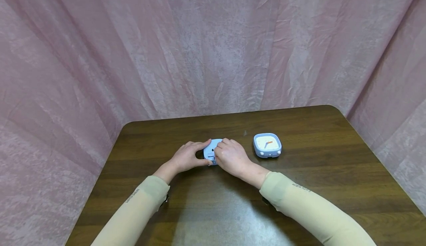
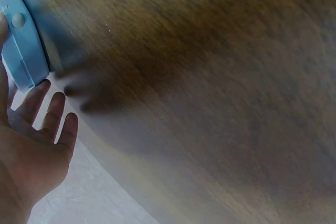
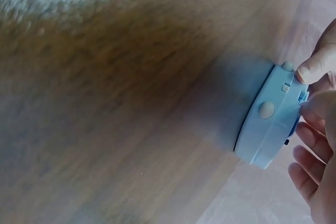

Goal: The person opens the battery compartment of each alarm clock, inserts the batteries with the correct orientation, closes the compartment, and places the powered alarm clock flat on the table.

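Note:
A light blue alarm clock (image 1: 208,152) lies back side up on the table, a small recess showing in its back. My left hand (image 1: 187,157) holds it from the left, thumb at the near edge and index finger at the far edge. Over the clock's right part, my right hand (image 1: 232,157) has its fingers curled. The right wrist view shows the clock's rounded side (image 3: 266,124), and my right thumb and index finger (image 3: 316,109) pinching at a small raised blue piece on the back. The other right fingers hang loosely beside it. In the left wrist view the clock (image 2: 26,51) is partly cut off.
A second light blue clock (image 1: 267,145) with a white face and an orange hand stands tilted face up to the right of my right hand. The brown wooden table (image 1: 316,146) has a rounded far edge. Pink curtains (image 1: 213,54) hang behind it.

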Tool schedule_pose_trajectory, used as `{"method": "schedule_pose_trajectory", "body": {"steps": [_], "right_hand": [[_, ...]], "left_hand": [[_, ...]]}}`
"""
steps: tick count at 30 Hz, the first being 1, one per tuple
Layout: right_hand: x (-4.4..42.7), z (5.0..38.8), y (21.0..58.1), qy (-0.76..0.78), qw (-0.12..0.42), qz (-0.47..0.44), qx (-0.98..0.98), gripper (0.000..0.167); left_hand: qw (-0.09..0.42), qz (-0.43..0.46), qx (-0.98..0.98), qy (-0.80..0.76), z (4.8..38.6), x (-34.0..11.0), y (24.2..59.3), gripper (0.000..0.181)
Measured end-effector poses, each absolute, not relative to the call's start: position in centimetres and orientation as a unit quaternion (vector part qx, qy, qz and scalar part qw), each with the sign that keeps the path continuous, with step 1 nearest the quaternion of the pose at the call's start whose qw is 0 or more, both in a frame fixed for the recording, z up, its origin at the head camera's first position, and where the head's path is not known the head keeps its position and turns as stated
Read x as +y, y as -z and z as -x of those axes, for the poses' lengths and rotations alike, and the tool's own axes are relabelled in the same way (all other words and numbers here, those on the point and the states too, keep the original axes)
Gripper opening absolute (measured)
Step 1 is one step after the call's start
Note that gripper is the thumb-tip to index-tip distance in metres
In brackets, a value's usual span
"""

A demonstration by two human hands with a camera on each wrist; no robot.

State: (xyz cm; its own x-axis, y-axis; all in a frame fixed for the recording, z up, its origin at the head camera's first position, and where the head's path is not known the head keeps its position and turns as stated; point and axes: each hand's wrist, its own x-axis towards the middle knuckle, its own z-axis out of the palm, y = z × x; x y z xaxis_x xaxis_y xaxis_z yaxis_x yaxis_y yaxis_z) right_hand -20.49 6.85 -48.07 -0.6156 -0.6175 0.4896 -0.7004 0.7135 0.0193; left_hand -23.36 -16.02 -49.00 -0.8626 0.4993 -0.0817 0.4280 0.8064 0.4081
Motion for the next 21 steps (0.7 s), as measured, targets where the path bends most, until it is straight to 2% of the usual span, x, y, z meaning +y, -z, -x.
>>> {"method": "schedule_pose_trajectory", "body": {"steps": [21], "right_hand": [[7.46, 20.53, 48.27, -0.138, 0.227, -0.369, -0.891, 0.005]], "left_hand": [[0.099, -0.244, 0.946, -0.189, 23.32, -15.95, 48.74, 0.092]]}}
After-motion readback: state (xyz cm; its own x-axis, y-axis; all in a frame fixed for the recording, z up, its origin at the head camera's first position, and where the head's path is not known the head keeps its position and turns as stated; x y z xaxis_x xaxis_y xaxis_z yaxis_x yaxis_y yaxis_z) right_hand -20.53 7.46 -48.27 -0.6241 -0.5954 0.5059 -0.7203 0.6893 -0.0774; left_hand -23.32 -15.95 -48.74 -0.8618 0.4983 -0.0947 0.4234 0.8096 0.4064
